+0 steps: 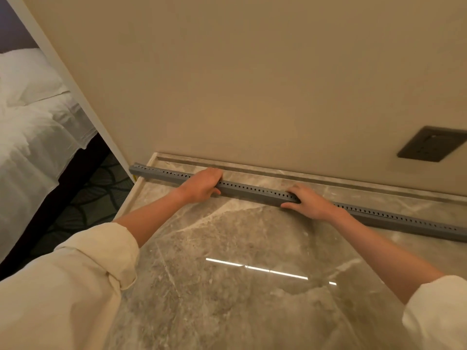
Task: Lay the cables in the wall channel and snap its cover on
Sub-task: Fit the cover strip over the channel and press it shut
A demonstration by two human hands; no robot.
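Both hands grip the grey channel (252, 192) lying on the marble top in front of the wall, left hand (202, 184) and right hand (309, 202) curled round it; likely positioning or cover-pressing step, no cables visible, next needs even pressure along it.

A polished grey marble top (240, 286) with pale veins carries the load; a raised lip runs along its back edge against the wall; a long grey slotted channel (252, 193) lies on it, its left end jutting past the top's left edge.
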